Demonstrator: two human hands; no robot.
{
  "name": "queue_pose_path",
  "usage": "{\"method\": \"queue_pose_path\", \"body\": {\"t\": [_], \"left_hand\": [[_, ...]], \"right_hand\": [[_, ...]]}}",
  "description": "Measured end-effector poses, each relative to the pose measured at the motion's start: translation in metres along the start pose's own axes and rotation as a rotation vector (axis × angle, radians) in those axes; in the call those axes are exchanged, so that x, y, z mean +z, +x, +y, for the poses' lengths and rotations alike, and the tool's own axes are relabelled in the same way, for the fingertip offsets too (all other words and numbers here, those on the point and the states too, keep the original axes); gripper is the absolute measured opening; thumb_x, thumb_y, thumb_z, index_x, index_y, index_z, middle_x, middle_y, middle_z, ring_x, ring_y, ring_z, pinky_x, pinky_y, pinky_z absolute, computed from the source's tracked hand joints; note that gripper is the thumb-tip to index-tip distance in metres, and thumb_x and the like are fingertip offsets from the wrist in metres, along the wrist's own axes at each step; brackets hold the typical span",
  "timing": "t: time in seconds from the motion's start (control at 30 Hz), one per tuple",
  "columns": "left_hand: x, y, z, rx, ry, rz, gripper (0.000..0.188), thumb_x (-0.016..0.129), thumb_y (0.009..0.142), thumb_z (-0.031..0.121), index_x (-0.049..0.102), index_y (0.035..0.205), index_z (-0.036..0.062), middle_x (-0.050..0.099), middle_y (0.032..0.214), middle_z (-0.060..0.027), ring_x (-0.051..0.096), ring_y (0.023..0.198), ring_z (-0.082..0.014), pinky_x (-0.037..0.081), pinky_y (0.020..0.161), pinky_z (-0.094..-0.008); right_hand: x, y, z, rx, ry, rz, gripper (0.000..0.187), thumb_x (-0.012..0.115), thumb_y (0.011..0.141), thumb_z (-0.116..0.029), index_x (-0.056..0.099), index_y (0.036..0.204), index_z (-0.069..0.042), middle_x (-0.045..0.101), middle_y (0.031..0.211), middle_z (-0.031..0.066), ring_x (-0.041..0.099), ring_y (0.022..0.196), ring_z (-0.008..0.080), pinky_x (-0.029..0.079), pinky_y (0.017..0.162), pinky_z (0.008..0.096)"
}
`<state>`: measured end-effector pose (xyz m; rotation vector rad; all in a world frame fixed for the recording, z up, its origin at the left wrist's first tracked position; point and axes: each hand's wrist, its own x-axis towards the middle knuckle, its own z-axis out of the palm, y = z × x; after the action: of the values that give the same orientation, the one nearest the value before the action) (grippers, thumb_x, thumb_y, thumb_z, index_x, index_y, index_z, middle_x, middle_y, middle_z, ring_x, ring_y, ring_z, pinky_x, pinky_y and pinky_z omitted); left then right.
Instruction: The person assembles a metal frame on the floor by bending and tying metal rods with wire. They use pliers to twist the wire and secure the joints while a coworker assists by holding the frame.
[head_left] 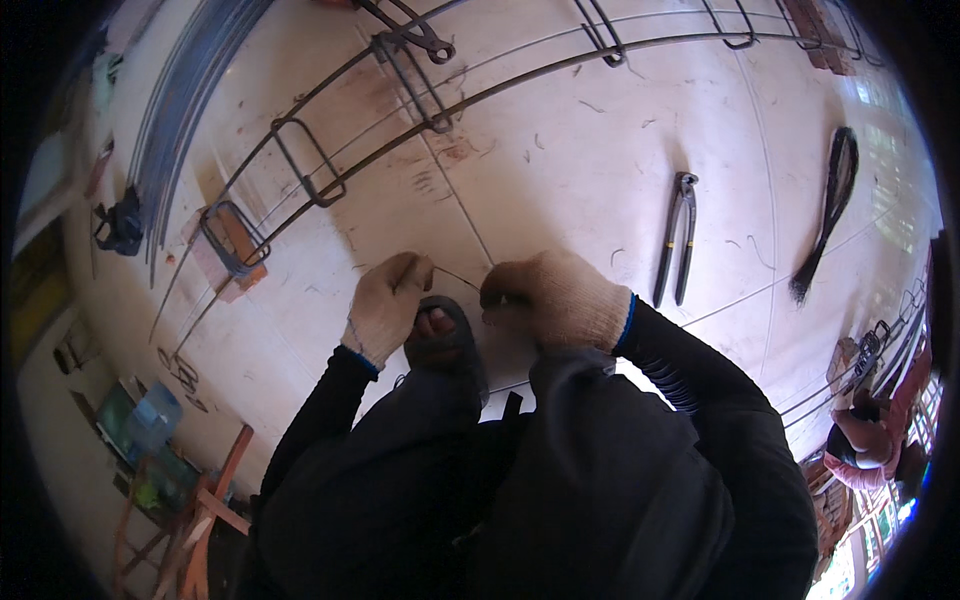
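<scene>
- Thin wire (458,279): it spans the gap between the two gloved hands, above the tiled floor (560,190), its long axis running crosswise and slanting back toward the person at its right end
- Left hand (384,312): fingertips drawn together on the wire's left end, just beside the sandal (466,345)
- Right hand (565,300): fingers curled, tips at the wire's right end; shadow and the thinness of the wire leave me unable to tell whether they grip it
- Rebar frame (436,124): ahead of both hands, its long bars running from near left to far right, the left hand nearer its close end
- Pincers (688,240): ahead and right of the right hand, handles toward the person, apart from it
- Black wire bundle (838,190): farther right, beyond the pincers
</scene>
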<state>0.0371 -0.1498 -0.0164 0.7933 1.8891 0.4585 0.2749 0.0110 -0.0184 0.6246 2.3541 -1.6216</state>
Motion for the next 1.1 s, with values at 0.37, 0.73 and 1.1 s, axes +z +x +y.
{"method": "queue_pose_path", "body": {"t": [0.37,0.73,1.1], "left_hand": [[-0.013,-0.001,-0.010,-0.008,-0.058,0.147,0.042,0.058,0.117,0.032,0.064,0.093,-0.0014,0.059,0.080,-0.0071,0.055,0.080,-0.0170,0.049,0.078,-0.0349],[-0.009,0.003,-0.024,-0.004,0.046,0.129,0.045,0.054,0.117,0.036,0.067,0.095,-0.0007,0.065,0.084,-0.0098,0.059,0.083,-0.0211,0.049,0.080,-0.0382],[-0.016,0.001,-0.029,0.035,-0.039,0.306,0.041,0.056,0.117,0.035,0.065,0.093,0.0035,0.058,0.080,-0.0036,0.051,0.075,-0.0145,0.047,0.069,-0.0361]], "right_hand": [[-0.042,-0.010,0.022,0.311,-0.115,0.200,0.028,0.077,0.098,-0.027,0.079,0.119,-0.009,0.083,0.102,0.0153,0.081,0.093,0.0334,0.063,0.086,0.0418],[-0.035,-0.014,0.008,0.356,-0.294,0.259,0.027,0.078,0.099,-0.032,0.080,0.117,-0.012,0.082,0.100,0.0150,0.079,0.093,0.0363,0.062,0.086,0.0458],[-0.055,-0.025,0.015,0.353,-0.270,0.060,0.052,0.087,0.092,-0.024,0.073,0.139,-0.009,0.083,0.110,0.0194,0.080,0.103,0.0363,0.063,0.093,0.0455]]}}
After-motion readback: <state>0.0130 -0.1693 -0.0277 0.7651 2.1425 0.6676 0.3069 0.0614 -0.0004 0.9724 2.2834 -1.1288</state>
